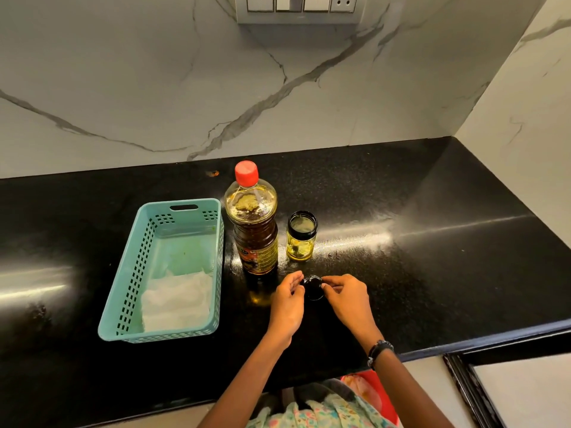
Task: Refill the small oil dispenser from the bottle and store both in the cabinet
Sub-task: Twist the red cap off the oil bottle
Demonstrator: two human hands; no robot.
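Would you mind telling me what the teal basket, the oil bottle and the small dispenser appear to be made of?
The teal basket looks like moulded matte plastic, given its perforated walls and cut-out handle. The oil bottle seems clear plastic with a ribbed red plastic cap. The small dispenser is transparent and glossy, probably glass, though clear plastic cannot be ruled out.

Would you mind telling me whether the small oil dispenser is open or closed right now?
Open. The small oil dispenser stands upright with a bare mouth, while both hands, left hand and right hand, hold its dark lid in front of it.
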